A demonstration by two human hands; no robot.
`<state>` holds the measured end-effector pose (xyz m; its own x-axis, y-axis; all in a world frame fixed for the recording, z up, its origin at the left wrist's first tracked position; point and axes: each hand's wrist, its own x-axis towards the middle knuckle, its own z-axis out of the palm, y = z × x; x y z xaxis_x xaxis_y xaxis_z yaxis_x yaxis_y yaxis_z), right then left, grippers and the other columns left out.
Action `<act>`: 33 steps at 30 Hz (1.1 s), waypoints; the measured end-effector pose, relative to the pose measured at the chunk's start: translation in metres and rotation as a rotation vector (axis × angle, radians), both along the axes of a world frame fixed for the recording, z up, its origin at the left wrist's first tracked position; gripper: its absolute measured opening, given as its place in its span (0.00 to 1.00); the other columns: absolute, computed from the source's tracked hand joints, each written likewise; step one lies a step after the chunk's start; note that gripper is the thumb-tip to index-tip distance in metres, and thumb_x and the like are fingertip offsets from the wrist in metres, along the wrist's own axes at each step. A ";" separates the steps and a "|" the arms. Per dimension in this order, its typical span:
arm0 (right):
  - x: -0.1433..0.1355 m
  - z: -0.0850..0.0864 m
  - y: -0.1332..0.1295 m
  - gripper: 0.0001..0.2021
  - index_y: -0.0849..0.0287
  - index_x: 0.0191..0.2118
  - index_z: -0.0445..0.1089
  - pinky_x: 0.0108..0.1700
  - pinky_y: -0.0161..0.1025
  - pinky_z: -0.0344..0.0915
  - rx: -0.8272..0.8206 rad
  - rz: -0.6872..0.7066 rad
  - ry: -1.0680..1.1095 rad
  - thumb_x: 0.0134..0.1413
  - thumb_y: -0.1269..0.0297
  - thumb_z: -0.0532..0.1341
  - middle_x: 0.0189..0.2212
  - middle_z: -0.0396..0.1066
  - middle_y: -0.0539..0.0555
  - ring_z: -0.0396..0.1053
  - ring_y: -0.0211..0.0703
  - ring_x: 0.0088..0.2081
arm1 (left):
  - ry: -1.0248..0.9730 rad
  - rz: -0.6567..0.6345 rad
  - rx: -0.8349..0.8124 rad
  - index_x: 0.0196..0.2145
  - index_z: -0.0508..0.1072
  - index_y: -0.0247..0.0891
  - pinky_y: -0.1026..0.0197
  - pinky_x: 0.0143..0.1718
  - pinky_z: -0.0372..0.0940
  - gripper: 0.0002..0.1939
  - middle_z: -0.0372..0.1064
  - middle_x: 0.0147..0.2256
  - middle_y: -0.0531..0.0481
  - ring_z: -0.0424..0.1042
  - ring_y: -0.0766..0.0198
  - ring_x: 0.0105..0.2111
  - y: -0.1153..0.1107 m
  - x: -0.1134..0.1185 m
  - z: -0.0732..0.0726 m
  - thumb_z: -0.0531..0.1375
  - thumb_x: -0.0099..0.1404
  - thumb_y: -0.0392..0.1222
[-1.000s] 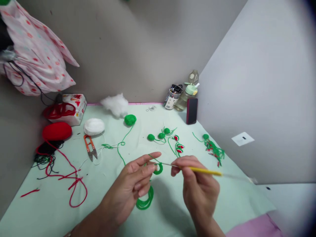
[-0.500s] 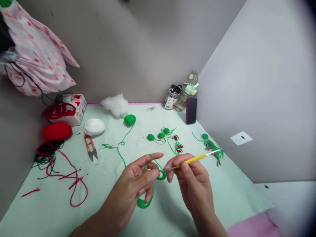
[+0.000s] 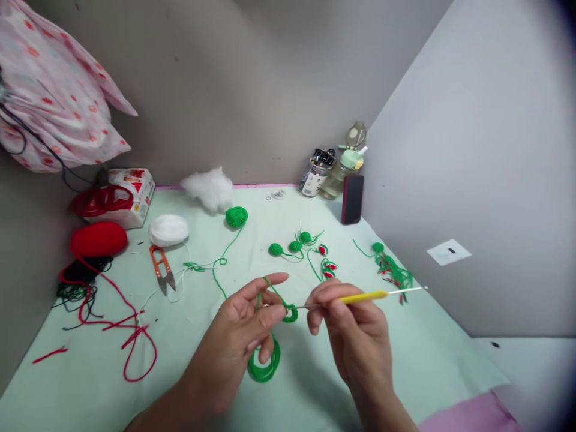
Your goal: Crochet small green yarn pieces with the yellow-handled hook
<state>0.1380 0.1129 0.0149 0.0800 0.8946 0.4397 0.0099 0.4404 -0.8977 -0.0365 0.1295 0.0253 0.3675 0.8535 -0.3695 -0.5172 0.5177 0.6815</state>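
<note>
My left hand (image 3: 249,327) pinches a small green crochet piece (image 3: 291,314) between thumb and finger. Green yarn runs up over its raised index finger, and a loose coil of green yarn (image 3: 264,378) hangs below the hand. My right hand (image 3: 353,327) is closed around a crochet hook (image 3: 363,297) with a yellow handle, held nearly level. The hook's left metal end reaches the crochet piece; its exact tip is hidden at the stitches. From a green yarn ball (image 3: 236,217) a strand leads down toward my left hand.
Beyond my hands lie several small green crocheted balls (image 3: 295,246) and red-green pieces (image 3: 323,250). Orange thread snips (image 3: 162,269), white yarn (image 3: 168,230) and red yarn (image 3: 99,239) are at left. A phone (image 3: 353,200) leans near a bottle (image 3: 335,180); yarn scraps (image 3: 396,273) lie at right.
My right hand and the hook have shifted slightly right, with the hook now closer to level. The crochet piece has moved a little left, and more of the hanging coil shows.
</note>
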 end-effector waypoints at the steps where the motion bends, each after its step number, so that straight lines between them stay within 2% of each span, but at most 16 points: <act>1: -0.002 -0.002 0.000 0.09 0.51 0.43 0.82 0.28 0.38 0.73 0.001 -0.001 -0.038 0.71 0.64 0.62 0.34 0.78 0.54 0.75 0.40 0.28 | 0.051 0.027 0.036 0.52 0.81 0.41 0.70 0.18 0.55 0.25 0.70 0.32 0.57 0.56 0.80 0.16 -0.001 0.001 0.000 0.77 0.58 0.42; 3: -0.005 -0.010 -0.003 0.07 0.49 0.45 0.83 0.33 0.39 0.75 0.085 -0.096 -0.249 0.66 0.66 0.67 0.36 0.79 0.54 0.78 0.43 0.34 | 0.125 0.068 0.072 0.57 0.79 0.42 0.69 0.20 0.57 0.28 0.70 0.30 0.58 0.62 0.77 0.17 -0.004 0.003 -0.002 0.77 0.59 0.44; 4: -0.006 -0.013 -0.005 0.11 0.46 0.49 0.83 0.36 0.40 0.76 0.138 -0.137 -0.369 0.64 0.67 0.69 0.38 0.80 0.54 0.79 0.45 0.37 | 0.133 0.066 0.066 0.58 0.78 0.42 0.69 0.20 0.56 0.30 0.70 0.30 0.58 0.62 0.76 0.18 -0.005 0.004 -0.002 0.77 0.59 0.45; 5: -0.006 -0.016 -0.007 0.14 0.44 0.51 0.82 0.37 0.41 0.77 0.194 -0.181 -0.442 0.63 0.69 0.69 0.40 0.81 0.54 0.79 0.46 0.39 | 0.114 0.043 0.047 0.58 0.78 0.42 0.70 0.19 0.55 0.31 0.69 0.29 0.58 0.60 0.77 0.17 -0.005 0.004 -0.002 0.77 0.59 0.46; 7: -0.003 -0.018 -0.008 0.18 0.43 0.54 0.81 0.39 0.41 0.77 0.232 -0.173 -0.473 0.64 0.72 0.67 0.42 0.81 0.55 0.79 0.47 0.41 | 0.025 -0.021 -0.019 0.57 0.80 0.39 0.71 0.18 0.51 0.30 0.67 0.28 0.59 0.52 0.80 0.16 -0.002 0.003 -0.002 0.77 0.58 0.46; 10: 0.003 -0.008 -0.002 0.12 0.48 0.47 0.82 0.36 0.39 0.74 0.111 -0.147 -0.175 0.69 0.71 0.63 0.33 0.78 0.53 0.75 0.43 0.34 | -0.071 -0.043 -0.089 0.51 0.82 0.36 0.73 0.17 0.48 0.23 0.65 0.27 0.60 0.43 0.81 0.17 0.003 -0.001 -0.001 0.76 0.59 0.41; 13: 0.004 0.003 0.005 0.08 0.52 0.40 0.82 0.28 0.35 0.69 -0.061 -0.048 0.139 0.69 0.63 0.64 0.29 0.75 0.51 0.69 0.37 0.26 | -0.023 -0.008 -0.030 0.51 0.82 0.39 0.74 0.17 0.50 0.19 0.68 0.31 0.58 0.47 0.82 0.17 0.003 -0.004 -0.002 0.75 0.62 0.40; 15: 0.000 0.004 0.007 0.08 0.53 0.39 0.82 0.29 0.36 0.70 -0.099 0.026 0.164 0.68 0.61 0.66 0.31 0.77 0.53 0.71 0.38 0.28 | 0.030 -0.006 0.038 0.51 0.82 0.41 0.73 0.16 0.52 0.19 0.69 0.32 0.57 0.53 0.82 0.16 0.000 -0.003 -0.003 0.74 0.62 0.41; 18: -0.004 0.001 0.005 0.06 0.52 0.40 0.84 0.36 0.39 0.75 -0.080 0.067 0.058 0.67 0.62 0.67 0.35 0.81 0.56 0.77 0.45 0.38 | 0.057 -0.034 0.088 0.51 0.82 0.43 0.73 0.17 0.54 0.19 0.68 0.31 0.58 0.58 0.81 0.16 -0.003 -0.001 -0.004 0.74 0.63 0.41; 23: 0.000 0.005 0.002 0.10 0.55 0.40 0.80 0.33 0.38 0.76 -0.165 0.111 0.147 0.71 0.59 0.63 0.33 0.81 0.55 0.76 0.40 0.29 | 0.027 -0.058 0.057 0.49 0.82 0.40 0.72 0.17 0.55 0.17 0.67 0.32 0.58 0.54 0.81 0.16 -0.002 -0.001 0.000 0.73 0.63 0.42; 25: 0.003 0.009 -0.001 0.10 0.54 0.41 0.79 0.33 0.37 0.77 -0.137 0.073 0.066 0.73 0.62 0.60 0.33 0.80 0.53 0.76 0.40 0.29 | 0.027 -0.046 0.069 0.49 0.82 0.40 0.72 0.17 0.55 0.16 0.66 0.32 0.58 0.54 0.82 0.16 -0.002 -0.001 0.001 0.73 0.63 0.42; 27: 0.006 0.009 -0.007 0.10 0.51 0.44 0.79 0.36 0.37 0.78 -0.004 -0.017 -0.161 0.73 0.67 0.59 0.35 0.81 0.53 0.78 0.40 0.32 | 0.041 -0.018 0.099 0.52 0.81 0.42 0.72 0.17 0.55 0.19 0.67 0.33 0.58 0.57 0.81 0.16 -0.004 -0.001 0.001 0.73 0.63 0.43; 30: 0.010 0.002 -0.013 0.17 0.45 0.55 0.79 0.41 0.41 0.80 0.234 -0.009 -0.541 0.65 0.71 0.65 0.43 0.84 0.54 0.82 0.48 0.41 | 0.021 0.006 0.104 0.56 0.77 0.42 0.71 0.17 0.55 0.26 0.69 0.33 0.58 0.61 0.79 0.16 -0.005 0.000 0.000 0.75 0.61 0.45; 32: 0.010 -0.003 -0.013 0.23 0.41 0.58 0.78 0.43 0.43 0.81 0.287 0.006 -0.641 0.62 0.73 0.67 0.46 0.84 0.54 0.82 0.51 0.43 | -0.054 -0.027 0.039 0.55 0.78 0.39 0.72 0.16 0.54 0.28 0.67 0.30 0.59 0.54 0.80 0.15 -0.004 -0.001 0.000 0.76 0.59 0.45; 33: 0.010 -0.004 -0.012 0.22 0.41 0.57 0.78 0.43 0.43 0.81 0.280 -0.006 -0.640 0.63 0.74 0.67 0.46 0.83 0.54 0.82 0.51 0.43 | -0.095 -0.052 -0.002 0.54 0.79 0.37 0.72 0.16 0.53 0.27 0.65 0.27 0.60 0.49 0.80 0.16 -0.003 -0.001 0.000 0.77 0.59 0.45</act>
